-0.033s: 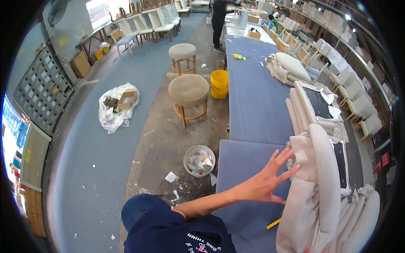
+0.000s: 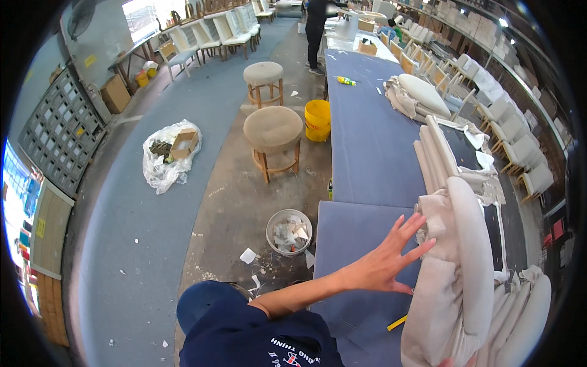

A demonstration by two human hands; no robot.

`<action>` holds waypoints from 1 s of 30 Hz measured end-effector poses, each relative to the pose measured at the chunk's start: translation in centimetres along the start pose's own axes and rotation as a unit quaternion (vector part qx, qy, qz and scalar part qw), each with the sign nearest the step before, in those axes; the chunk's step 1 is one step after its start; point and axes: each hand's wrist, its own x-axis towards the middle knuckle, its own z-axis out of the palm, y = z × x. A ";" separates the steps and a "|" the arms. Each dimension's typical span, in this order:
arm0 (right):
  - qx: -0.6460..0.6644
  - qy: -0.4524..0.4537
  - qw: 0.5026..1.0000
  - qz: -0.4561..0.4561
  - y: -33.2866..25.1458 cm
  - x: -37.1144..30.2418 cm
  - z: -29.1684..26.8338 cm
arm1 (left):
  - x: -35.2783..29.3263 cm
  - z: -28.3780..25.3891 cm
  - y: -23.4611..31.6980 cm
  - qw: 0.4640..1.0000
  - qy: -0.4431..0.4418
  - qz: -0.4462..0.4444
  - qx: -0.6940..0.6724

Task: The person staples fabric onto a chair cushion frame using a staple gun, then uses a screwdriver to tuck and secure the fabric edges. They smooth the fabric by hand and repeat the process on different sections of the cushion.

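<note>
My left hand [image 2: 388,260] reaches in from the left with its fingers spread apart. Its fingertips lie at the edge of a bunched beige fabric cover [image 2: 437,269], and nothing is gripped between them. Along the cover's right side stands a long padded beige cushion piece [image 2: 472,263], rounded at the top. Only a sliver of skin from my right hand [image 2: 449,363] shows at the lower edge by the fabric; its fingers are mostly hidden. A yellow-handled tool [image 2: 397,323] lies on the blue-grey table covering [image 2: 361,229] below my left hand.
More beige padded pieces [image 2: 526,324] lean at the lower right, and others [image 2: 434,156] lie farther up the table. Left of the table are a scrap bucket [image 2: 269,235], a yellow bucket [image 2: 318,125] and round stools [image 2: 273,129]. A person [image 2: 317,33] stands at the far end.
</note>
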 end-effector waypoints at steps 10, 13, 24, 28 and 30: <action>-0.026 -0.013 1.000 -0.005 -2.4 -3.2 -2.7 | 0.4 -2.9 -1.4 0.998 -0.006 -0.056 -0.012; -0.020 -0.038 0.999 -0.013 -3.4 -4.5 -2.5 | -4.6 -3.2 -5.2 0.992 -0.058 -0.115 0.006; 0.050 -0.125 0.990 -0.053 -5.9 -5.7 1.3 | -9.3 -6.0 -1.3 0.986 -0.118 -0.109 0.050; -0.088 -0.090 0.974 -0.188 -7.0 -2.4 -1.3 | -11.9 -6.7 -1.6 0.969 -0.020 -0.244 -0.026; -0.248 -0.035 0.956 -0.150 -9.5 -0.8 -3.4 | -14.9 -7.2 -1.9 0.945 -0.002 -0.319 -0.070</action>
